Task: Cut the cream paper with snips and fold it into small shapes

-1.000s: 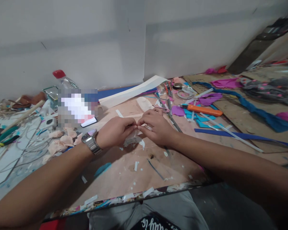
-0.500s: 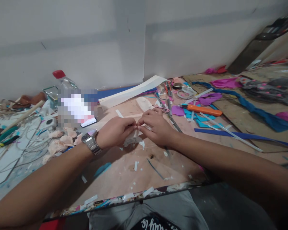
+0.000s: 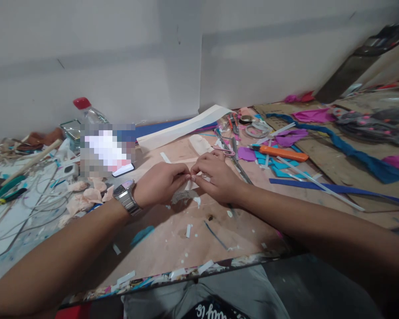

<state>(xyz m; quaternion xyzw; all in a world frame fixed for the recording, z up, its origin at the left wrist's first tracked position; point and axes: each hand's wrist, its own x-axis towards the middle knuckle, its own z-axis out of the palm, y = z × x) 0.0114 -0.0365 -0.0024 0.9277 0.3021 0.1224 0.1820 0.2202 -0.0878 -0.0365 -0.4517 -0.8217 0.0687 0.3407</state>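
Over the middle of the worktop my left hand [image 3: 166, 182] and my right hand [image 3: 214, 175] meet, thumbs and fingertips pinched close together. Between them is a piece of thin cream paper [image 3: 185, 182], mostly hidden by the fingers. Both hands are closed on it. A crumpled whitish, see-through scrap [image 3: 185, 195] lies just below my fingers. Beyond the hands lies another cream piece [image 3: 200, 145], with a long cream strip [image 3: 186, 129] behind it. A metal watch [image 3: 128, 197] is on my left wrist.
An orange cutter [image 3: 282, 153] lies on blue and purple scraps at right, beside a blue strip [image 3: 339, 188]. At left are a phone [image 3: 123, 169], a red-capped bottle [image 3: 93, 113], green-handled pliers [image 3: 8, 190] and peach scraps [image 3: 83, 199]. Scissors [image 3: 239, 166] lie beyond my right hand.
Both hands stay in nearly the same place, still pinching the cream paper. My fingertips have shifted only slightly; the things around them have not moved.
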